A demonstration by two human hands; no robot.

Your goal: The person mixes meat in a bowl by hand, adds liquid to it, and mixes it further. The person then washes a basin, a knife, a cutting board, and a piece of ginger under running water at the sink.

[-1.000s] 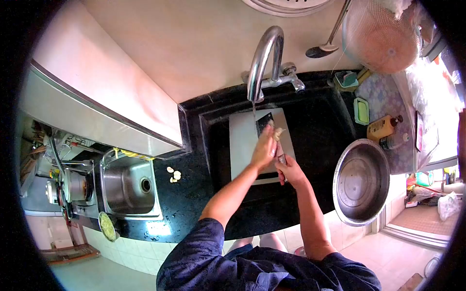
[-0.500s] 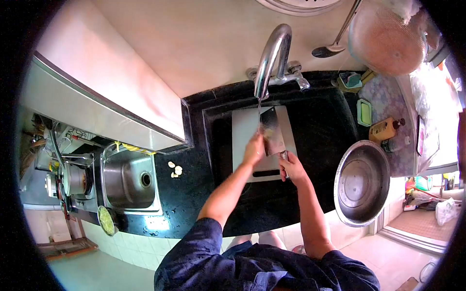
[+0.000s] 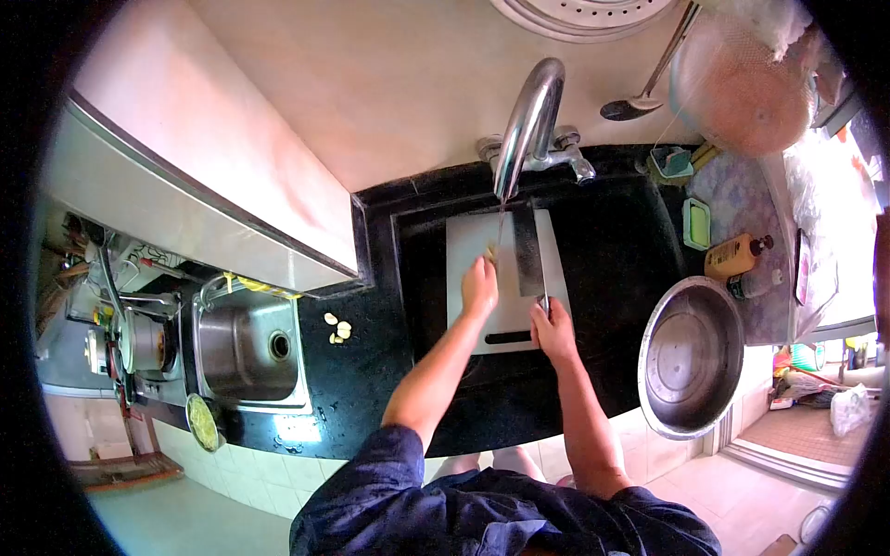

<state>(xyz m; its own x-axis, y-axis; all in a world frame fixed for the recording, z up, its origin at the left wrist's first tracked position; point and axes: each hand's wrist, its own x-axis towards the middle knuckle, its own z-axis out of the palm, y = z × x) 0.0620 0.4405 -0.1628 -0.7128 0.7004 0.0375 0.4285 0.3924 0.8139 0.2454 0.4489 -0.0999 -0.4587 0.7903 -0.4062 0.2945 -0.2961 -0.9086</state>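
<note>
My right hand [image 3: 554, 331] is closed around the handle of a cleaver [image 3: 528, 264], whose blade points away from me over a pale cutting board [image 3: 467, 243]. The board lies in the black sink, its slot handle toward me. To the left of the blade, my left hand [image 3: 479, 289] is closed, with a small pale yellowish piece [image 3: 491, 251] at its fingertips; its exact kind is too small to make out. A thin stream of water runs from the faucet [image 3: 533, 120] just beyond that hand.
Several pale garlic-like cloves [image 3: 340, 330] lie on the black counter left of the sink. A steel basin [image 3: 691, 357] stands at the right, near a pump bottle [image 3: 732, 257] and a green soap dish [image 3: 696, 223]. Farther left is a small steel sink [image 3: 248, 350].
My left hand has come off the cleaver blade and moved slightly left. The blade has turned to stand narrower in view, and my right hand has shifted a little.
</note>
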